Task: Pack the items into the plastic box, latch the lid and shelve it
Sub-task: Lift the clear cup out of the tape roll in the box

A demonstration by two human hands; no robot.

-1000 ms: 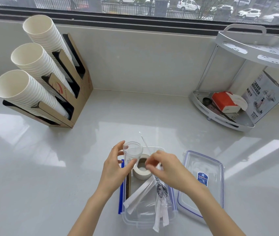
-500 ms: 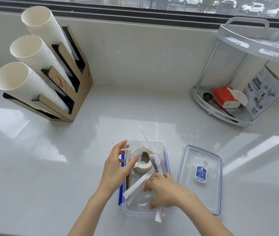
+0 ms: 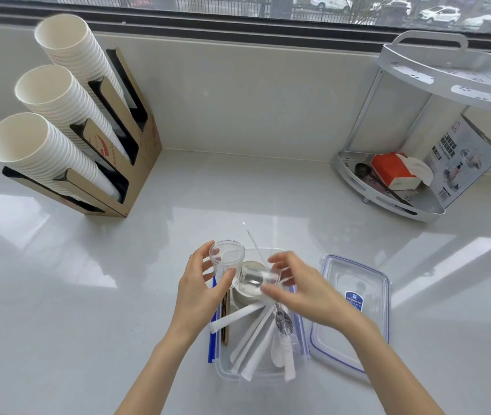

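A clear plastic box (image 3: 223, 373) with blue latches lies on the white counter near me. It holds several white paper-wrapped sticks (image 3: 254, 336), a wrapped dark utensil (image 3: 283, 320) and a roll of white tape (image 3: 248, 295). Its clear lid (image 3: 366, 333), with a blue label, lies flat to the right of the box. My left hand (image 3: 200, 290) grips an upright clear plastic cup (image 3: 226, 257) over the box's far left corner. My right hand (image 3: 301, 290) holds a second clear cup (image 3: 257, 278) tilted on its side above the tape roll. A thin white swab (image 3: 253, 242) sticks out past the box's far edge.
A cardboard holder (image 3: 130, 163) with three slanted stacks of paper cups stands at the back left. A white two-tier corner shelf (image 3: 387, 199) at the back right carries a red tissue pack, a spoon and a printed carton. A wall and window lie behind.
My right hand rose from the box's near end and now holds a second clear cup by the first. My left hand stayed on its cup.
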